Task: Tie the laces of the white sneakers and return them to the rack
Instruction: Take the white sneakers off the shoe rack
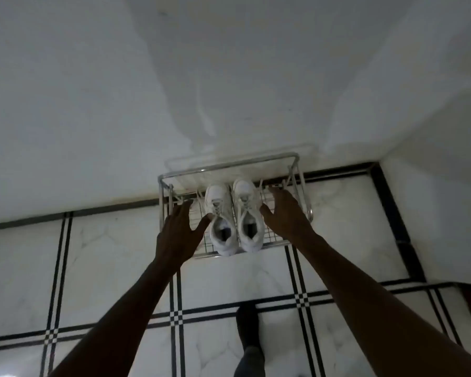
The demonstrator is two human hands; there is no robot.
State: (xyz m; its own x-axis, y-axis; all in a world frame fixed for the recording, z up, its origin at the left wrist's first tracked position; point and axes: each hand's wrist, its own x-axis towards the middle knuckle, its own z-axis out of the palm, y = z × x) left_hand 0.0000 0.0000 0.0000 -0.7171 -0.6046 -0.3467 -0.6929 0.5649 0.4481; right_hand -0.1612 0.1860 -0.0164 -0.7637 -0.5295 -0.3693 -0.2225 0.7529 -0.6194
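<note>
Two white sneakers stand side by side on a metal wire rack [230, 165], toes toward the wall. The left sneaker [220, 221] and the right sneaker [248, 216] each show laces across the tongue. My left hand [178, 229] hovers just left of the left sneaker, fingers spread, its thumb near the shoe's collar. On the other side my right hand [284, 213] hovers with fingers spread, its thumb close to the right sneaker's side. Neither hand holds anything.
The rack stands against a white wall [229, 77]. The floor [106, 254] is white marble tile with black line borders. A dark-socked foot [249, 330] stands on the floor below the rack. A wall corner rises at the right.
</note>
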